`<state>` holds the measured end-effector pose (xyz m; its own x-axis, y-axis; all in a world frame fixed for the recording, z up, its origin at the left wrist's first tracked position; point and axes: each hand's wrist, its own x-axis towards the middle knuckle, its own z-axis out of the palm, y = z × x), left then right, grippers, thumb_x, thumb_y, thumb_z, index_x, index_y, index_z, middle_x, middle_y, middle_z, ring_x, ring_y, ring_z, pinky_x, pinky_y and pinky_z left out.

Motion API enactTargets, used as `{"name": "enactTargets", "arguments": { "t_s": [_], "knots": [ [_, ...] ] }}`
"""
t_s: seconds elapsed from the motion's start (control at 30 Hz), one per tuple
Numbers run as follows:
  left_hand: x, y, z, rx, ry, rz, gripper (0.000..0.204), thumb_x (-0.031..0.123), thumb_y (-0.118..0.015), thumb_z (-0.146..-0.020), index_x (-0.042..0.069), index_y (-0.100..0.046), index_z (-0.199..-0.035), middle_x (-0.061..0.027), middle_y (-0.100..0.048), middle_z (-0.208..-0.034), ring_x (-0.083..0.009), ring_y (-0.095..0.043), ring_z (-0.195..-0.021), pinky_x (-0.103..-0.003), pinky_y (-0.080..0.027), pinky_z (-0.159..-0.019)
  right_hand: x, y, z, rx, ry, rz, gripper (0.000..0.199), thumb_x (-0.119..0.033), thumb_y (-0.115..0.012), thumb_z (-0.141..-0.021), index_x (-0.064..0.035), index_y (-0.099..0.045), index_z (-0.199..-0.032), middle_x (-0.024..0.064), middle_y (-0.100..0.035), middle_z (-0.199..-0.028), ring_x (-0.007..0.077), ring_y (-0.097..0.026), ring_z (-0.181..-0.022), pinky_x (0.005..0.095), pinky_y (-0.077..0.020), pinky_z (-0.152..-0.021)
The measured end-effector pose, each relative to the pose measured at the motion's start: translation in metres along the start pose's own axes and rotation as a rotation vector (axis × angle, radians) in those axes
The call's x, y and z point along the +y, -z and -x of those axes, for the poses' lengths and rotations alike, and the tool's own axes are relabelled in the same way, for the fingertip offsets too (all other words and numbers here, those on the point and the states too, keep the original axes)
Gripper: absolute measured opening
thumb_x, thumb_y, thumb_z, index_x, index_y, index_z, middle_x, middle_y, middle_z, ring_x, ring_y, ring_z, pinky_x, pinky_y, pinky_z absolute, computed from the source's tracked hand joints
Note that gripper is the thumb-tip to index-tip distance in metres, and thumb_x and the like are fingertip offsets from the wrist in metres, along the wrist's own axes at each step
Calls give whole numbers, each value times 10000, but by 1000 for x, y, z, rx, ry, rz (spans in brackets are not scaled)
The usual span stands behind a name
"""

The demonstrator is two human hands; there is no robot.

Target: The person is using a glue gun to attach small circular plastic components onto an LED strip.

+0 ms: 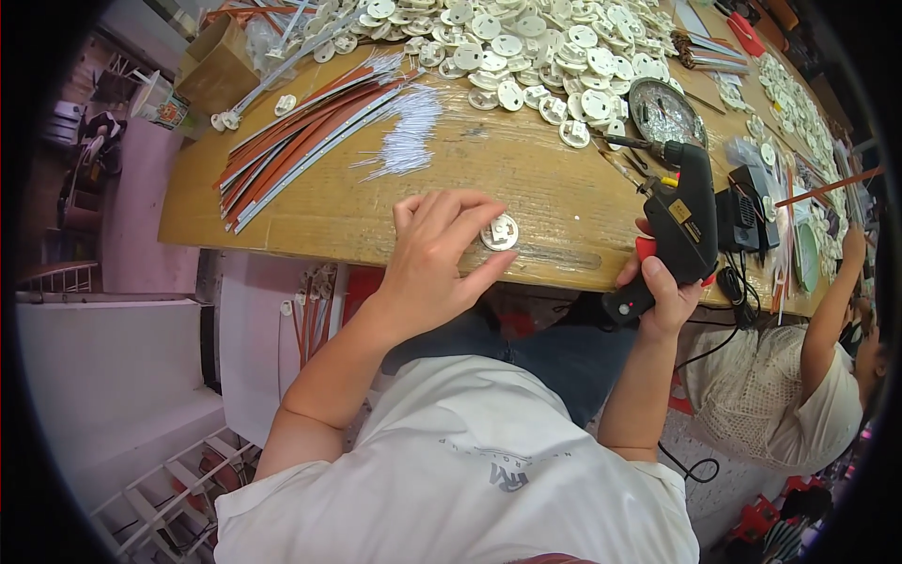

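My left hand (440, 246) holds a small white round plastic disc (500, 232) between thumb and forefinger, at the front edge of the wooden table. The disc has raised parts on its upper face. In my right hand (661, 286) is a black soldering gun (684, 218) with a red trigger, gripped by its handle above the table edge. Its nozzle points left and away from me, toward a heap of similar white discs (536, 47). A bundle of short thin white wires (402, 136) lies beyond my left hand.
Orange and white strips (291, 141) lie at the far left, near a cardboard box (218, 66). A round dark dish (663, 108) stands beyond the soldering gun. To the right are a black box-shaped device (747, 209), cables (739, 293) and another person's arm (832, 301).
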<state>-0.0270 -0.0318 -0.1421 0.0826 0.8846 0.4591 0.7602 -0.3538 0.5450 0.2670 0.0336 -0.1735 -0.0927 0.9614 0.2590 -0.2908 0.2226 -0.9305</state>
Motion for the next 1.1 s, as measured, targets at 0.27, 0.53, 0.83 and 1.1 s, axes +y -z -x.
{"name": "enactTargets", "arguments": {
  "t_s": [0.27, 0.53, 0.83, 1.1],
  "knots": [
    [-81, 77, -24, 171, 40, -592, 144, 174, -776, -948, 75, -781, -1053, -81, -743, -1044, -289, -692, -1022, -441, -450, -912, 1, -2, 0, 43, -12, 8, 566, -92, -742, -902, 97, -579, -1409, 289, -703, -1296, 236, -713, -670, 357, -609, -588],
    [-130, 95, -42, -182, -70, -936, 56, 64, -667, -944, 40, -717, -946, -127, -710, -914, -333, -689, -955, -474, -513, -856, -4, 0, -2, -8, -38, 0, 500, -74, -757, -909, 73, -628, -1369, 219, -745, -1234, 207, -731, -720, 335, -601, -618],
    [-133, 98, -44, -138, 1, -753, 95, 2, -649, -886, -8, -689, -972, -180, -692, -936, -389, -677, -965, -507, -535, -880, -4, 1, -8, -28, -66, -5, 494, -74, -737, -897, 71, -633, -1357, 240, -734, -1236, 228, -724, -638, 347, -600, -553],
    [-129, 100, -42, -109, 75, -671, 124, 54, -705, -880, 11, -699, -996, -148, -683, -925, -364, -674, -958, -490, -523, -887, -7, -3, -9, -52, -82, -40, 428, -70, -746, -912, 73, -664, -1307, 230, -744, -1212, 229, -727, -652, 349, -598, -576]
  ]
}}
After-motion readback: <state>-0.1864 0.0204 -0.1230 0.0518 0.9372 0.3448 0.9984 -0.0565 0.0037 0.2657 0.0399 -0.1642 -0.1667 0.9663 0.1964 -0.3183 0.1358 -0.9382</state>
